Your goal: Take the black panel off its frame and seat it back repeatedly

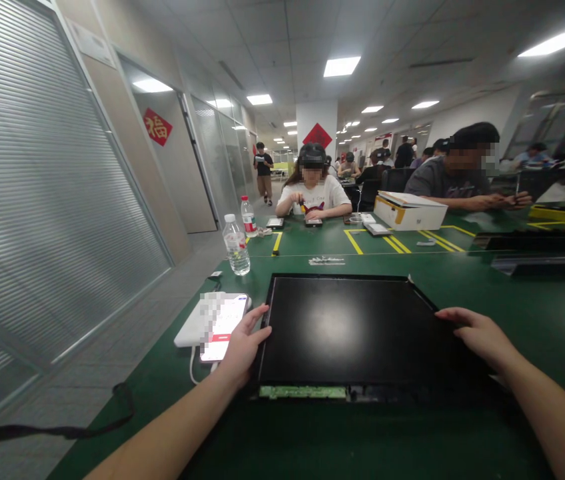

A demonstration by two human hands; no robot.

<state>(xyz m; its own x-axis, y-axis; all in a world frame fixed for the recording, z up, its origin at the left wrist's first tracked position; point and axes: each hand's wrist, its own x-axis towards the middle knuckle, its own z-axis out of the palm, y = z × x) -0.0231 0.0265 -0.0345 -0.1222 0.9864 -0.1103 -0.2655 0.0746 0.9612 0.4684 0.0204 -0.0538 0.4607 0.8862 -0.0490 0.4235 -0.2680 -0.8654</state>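
A black LCD screen panel (352,327) in a thin dark frame lies in front of me, its glossy face up and reflecting a light. Along its near edge a green circuit board strip (307,392) is exposed. My left hand (242,343) grips the panel's left edge, thumb on the rim and fingers beside it. On the opposite side, my right hand (482,337) holds the right edge, with some fingers hidden beneath or behind it. Whether the panel touches the table all round I cannot tell.
Beside my left hand are a lit phone (226,327) and a white box-shaped device (192,323) with a cable. Water bottles (236,247) stand beyond on the green table (172,400). A white box (410,212) and dark strips (542,241) lie farther right; a person (315,190) sits opposite.
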